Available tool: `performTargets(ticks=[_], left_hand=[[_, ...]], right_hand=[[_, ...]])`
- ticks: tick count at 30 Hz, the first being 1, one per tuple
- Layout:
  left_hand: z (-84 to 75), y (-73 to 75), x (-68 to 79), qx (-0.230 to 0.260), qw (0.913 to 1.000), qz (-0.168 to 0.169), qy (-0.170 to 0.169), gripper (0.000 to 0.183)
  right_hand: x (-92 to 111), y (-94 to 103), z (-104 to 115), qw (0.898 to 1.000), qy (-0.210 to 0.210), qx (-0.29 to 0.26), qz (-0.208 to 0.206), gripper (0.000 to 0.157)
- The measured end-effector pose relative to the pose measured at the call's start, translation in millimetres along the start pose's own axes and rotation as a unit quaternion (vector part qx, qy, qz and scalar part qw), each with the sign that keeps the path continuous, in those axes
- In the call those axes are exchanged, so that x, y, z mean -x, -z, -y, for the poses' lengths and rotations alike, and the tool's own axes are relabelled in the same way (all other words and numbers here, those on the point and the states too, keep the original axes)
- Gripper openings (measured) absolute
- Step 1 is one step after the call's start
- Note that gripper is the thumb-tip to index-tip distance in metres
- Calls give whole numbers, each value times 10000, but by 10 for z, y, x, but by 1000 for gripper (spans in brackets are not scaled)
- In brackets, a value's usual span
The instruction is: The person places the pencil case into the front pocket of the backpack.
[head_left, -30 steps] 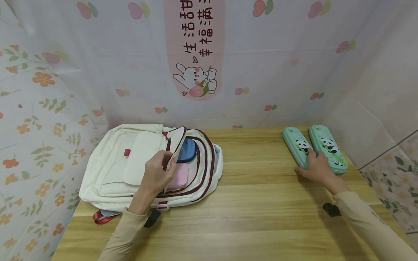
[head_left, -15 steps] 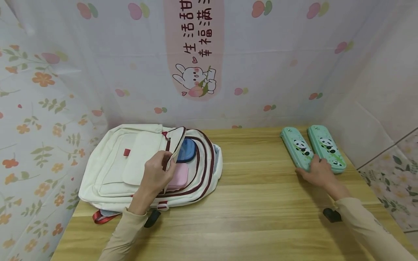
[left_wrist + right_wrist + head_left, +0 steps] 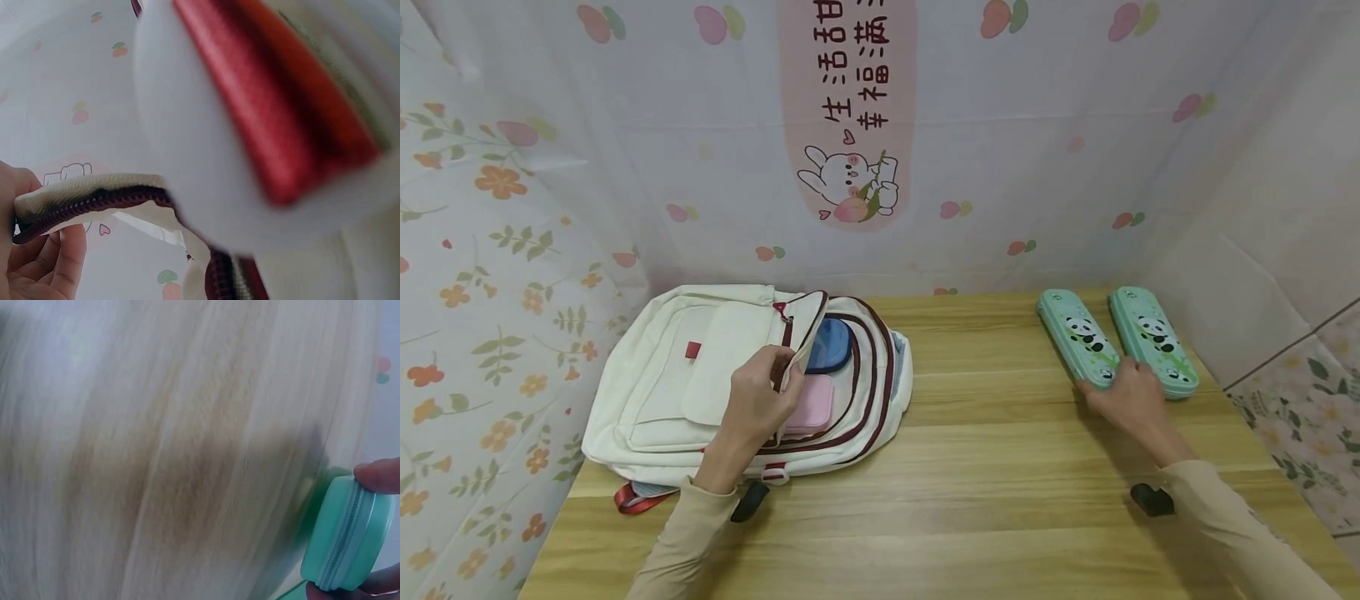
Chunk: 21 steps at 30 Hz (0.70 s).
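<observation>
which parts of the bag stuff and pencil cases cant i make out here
- Head view: part of the pink case and blue case, hidden behind the backpack flap that the left hand pinches.
- Head view: part of the left panda pencil case's near end, covered by the right hand.
- Left wrist view: the red strap's weave, blurred.
- Right wrist view: most of the right hand, cut off by the right edge.

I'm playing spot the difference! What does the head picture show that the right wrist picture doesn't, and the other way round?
Only the head view: the white backpack, the left hand holding its flap, and panda prints.

Only the right wrist view: the zipper across the near end of a mint pencil case.

Both: the right hand gripping that case, and the wooden table.
</observation>
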<state>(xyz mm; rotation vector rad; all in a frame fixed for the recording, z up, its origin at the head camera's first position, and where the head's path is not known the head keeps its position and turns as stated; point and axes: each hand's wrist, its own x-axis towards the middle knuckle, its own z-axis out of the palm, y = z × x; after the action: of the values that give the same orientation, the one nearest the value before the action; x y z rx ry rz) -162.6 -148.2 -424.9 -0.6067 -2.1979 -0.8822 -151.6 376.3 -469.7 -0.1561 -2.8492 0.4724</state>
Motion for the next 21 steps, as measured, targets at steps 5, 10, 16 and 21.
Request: performTargets(ticks=[5,10,16,21], left_hand=[[11,7,-1,-13,10000,-39,14,12],[15,21,0,10,10000,-78,45,12],[26,29,3,11,10000,-72,38,12],[33,23,0,58,9999,-121,6,12]], right_hand=[[16,6,105,9999,-79,-55,125,81],[7,15,250,9994,-59,-154,288,86],[19,7,440,9992,182,-186,316,85],[20,41,572,9984,326,-205,422,87]])
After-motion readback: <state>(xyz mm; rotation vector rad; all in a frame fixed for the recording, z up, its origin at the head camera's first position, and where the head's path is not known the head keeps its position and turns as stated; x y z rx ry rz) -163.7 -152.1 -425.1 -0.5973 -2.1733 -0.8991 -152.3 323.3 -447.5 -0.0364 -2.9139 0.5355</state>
